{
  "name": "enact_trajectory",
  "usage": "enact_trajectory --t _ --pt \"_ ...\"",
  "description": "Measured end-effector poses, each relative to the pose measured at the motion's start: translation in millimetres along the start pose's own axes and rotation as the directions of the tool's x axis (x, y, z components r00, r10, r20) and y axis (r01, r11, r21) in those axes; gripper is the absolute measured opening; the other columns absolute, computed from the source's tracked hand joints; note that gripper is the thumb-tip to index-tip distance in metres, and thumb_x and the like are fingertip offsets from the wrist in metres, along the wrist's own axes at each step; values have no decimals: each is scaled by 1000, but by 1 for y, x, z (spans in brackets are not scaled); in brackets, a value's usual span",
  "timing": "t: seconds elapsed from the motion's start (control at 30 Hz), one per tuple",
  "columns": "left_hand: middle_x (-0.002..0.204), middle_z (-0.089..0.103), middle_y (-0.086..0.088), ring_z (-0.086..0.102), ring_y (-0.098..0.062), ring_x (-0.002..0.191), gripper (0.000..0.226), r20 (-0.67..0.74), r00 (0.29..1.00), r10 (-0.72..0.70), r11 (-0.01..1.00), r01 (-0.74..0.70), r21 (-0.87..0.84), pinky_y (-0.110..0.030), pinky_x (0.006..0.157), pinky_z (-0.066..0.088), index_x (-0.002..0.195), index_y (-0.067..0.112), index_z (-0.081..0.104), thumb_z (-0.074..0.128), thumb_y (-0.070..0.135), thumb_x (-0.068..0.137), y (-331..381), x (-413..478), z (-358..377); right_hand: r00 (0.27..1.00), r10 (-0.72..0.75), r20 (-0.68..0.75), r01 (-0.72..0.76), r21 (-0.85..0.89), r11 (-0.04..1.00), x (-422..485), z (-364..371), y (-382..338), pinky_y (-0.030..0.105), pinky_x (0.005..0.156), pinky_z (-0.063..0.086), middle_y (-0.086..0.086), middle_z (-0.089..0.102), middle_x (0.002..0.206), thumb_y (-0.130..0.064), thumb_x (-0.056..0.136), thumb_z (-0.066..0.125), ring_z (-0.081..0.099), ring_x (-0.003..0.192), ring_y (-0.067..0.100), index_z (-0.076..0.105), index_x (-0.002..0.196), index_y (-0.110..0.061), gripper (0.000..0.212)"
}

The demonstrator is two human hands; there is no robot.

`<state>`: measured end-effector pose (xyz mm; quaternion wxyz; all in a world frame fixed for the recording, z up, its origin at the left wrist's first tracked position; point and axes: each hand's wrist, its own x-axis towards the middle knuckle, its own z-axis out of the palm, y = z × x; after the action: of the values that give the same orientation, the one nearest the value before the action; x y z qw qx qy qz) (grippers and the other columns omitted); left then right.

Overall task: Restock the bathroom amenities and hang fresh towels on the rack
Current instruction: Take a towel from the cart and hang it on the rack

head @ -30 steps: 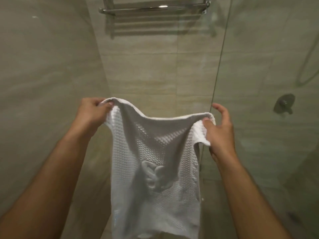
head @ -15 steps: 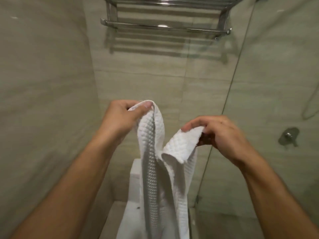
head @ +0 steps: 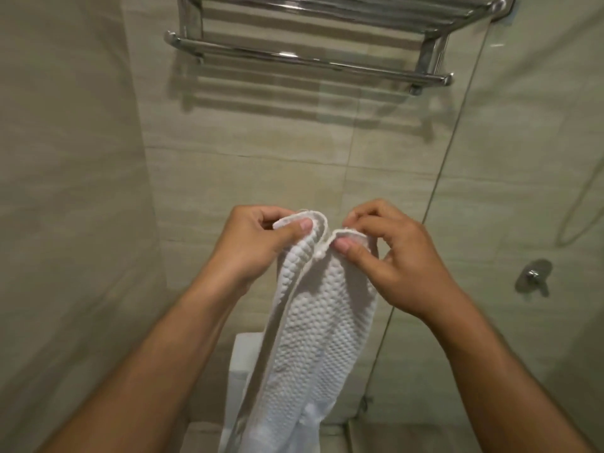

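A white waffle-weave towel (head: 322, 328) hangs folded lengthwise in front of me, its two top corners brought together. My left hand (head: 258, 243) pinches the left corner between thumb and fingers. My right hand (head: 389, 253) pinches the right corner, almost touching the left one. The towel's lower end runs out of the bottom of the view. A chrome towel rack (head: 307, 58) with a front bar and an upper shelf of bars is fixed to the tiled wall above, well clear of the towel.
A glass shower screen (head: 454, 197) stands just right of my hands, with a chrome shower valve (head: 533, 276) and a hose behind it. A white toilet cistern (head: 243, 358) sits low against the back wall behind the towel. A tiled wall closes the left side.
My hands have come together from wide apart, folding the spread towel in half lengthwise. The view has tilted up, so more of the rack shows.
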<state>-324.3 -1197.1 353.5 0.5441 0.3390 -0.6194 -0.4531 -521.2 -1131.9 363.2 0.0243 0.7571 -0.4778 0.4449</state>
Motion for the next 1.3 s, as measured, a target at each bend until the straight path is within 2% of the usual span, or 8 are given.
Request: enact_trajectory --t 0.1,0.3,0.47,0.7,0.93,1.03,1.17,1.3 --pt "79 77 -8 67 -12 68 5 -1 1000 6 1000 -6 2 -21 63 54 88 7 78 77 5 84 0 8 2 999 25 21 -27 101 995 12 11 5 32 58 44 -8 58 68 -34 95 63 52 62 6 64 83 -20 18" --pt "94 79 -10 72 -17 86 27 102 991 88 964 -111 244 -39 86 58 99 9 77 58 -9 93 20 26 7 993 18 -117 -9 73 997 43 22 21 37 62 50 -7 68 70 -47 89 66 62 66 9 70 82 -22 27" --pt "97 79 -9 73 -20 91 28 81 990 116 941 -136 310 -42 90 57 101 12 76 56 -7 96 30 34 16 982 -19 -187 39 104 994 62 22 36 36 59 50 -8 66 63 -54 81 69 61 62 9 70 75 -22 32" --pt "98 79 -5 74 -13 90 26 121 989 88 936 -124 329 -25 83 58 100 12 75 56 -5 97 32 42 24 994 -98 -50 105 154 982 77 16 56 37 54 47 -4 62 59 -55 77 69 57 56 13 68 70 -20 35" --pt "103 78 -3 74 -17 99 21 165 975 151 942 -192 273 -25 86 57 110 9 74 66 12 91 26 45 25 997 -44 -64 54 172 984 82 14 61 35 51 45 -6 64 60 -54 77 72 58 56 11 71 71 -23 31" --pt "98 79 0 73 -10 89 25 139 976 164 958 -192 214 -20 81 57 103 11 73 61 -8 92 23 55 18 999 -12 41 1 257 967 86 13 62 33 57 47 -7 68 67 -52 80 77 60 61 9 73 76 -23 29" --pt "93 79 4 71 -6 86 31 110 976 185 956 -205 209 -20 84 56 99 16 74 57 -9 94 25 71 0 970 -7 242 -76 331 941 89 0 72 26 54 40 -5 61 63 -41 82 82 53 57 7 71 74 -14 30" --pt "94 79 1 70 -10 88 30 43 979 198 966 -203 163 -20 84 55 101 16 74 55 -7 96 32 90 -36 949 -33 314 -41 225 973 92 -8 86 35 54 35 8 54 60 -62 72 75 50 59 26 73 68 -12 51"
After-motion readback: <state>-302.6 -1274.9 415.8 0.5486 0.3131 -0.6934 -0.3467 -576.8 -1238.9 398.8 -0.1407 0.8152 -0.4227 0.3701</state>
